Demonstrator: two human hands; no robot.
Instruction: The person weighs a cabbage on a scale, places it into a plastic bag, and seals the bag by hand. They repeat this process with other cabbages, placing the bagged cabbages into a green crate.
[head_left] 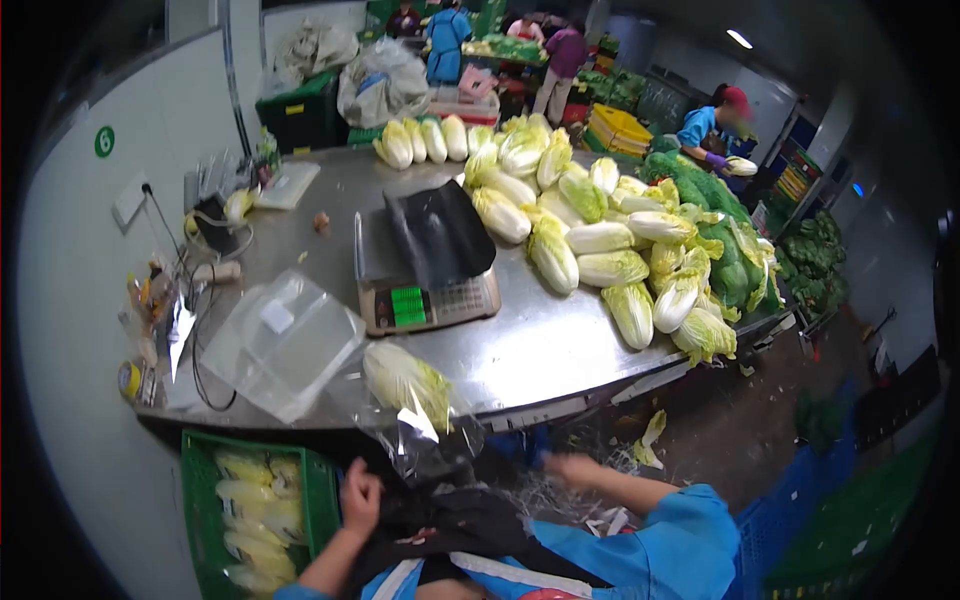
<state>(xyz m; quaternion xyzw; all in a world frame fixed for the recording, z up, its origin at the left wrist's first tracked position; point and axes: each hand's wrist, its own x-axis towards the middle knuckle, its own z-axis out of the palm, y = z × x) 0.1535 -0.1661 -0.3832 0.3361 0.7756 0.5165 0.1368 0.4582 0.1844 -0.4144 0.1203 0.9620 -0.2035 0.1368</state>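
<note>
A napa cabbage (405, 380) lies at the table's front edge inside a clear plastic bag (420, 440), whose loose end hangs over the edge toward me. My left hand (361, 497) is just below and left of the bag, apart from it, fingers curled. Whether anything small is inside those fingers is hidden. To the right of the bag, my right hand (572, 469) is smeared by motion, and its fingers cannot be made out. Behind the bagged cabbage stands a digital scale (430, 305) with a green display and a dark curved tray (440, 235) on top.
Many loose napa cabbages (600, 238) are heaped on the metal table (520, 360). Flat plastic bags (285, 345) lie left of the scale. A green crate (320, 500) at lower left holds bagged cabbages. A co-worker (705, 125) holds a cabbage at the far right; others stand behind.
</note>
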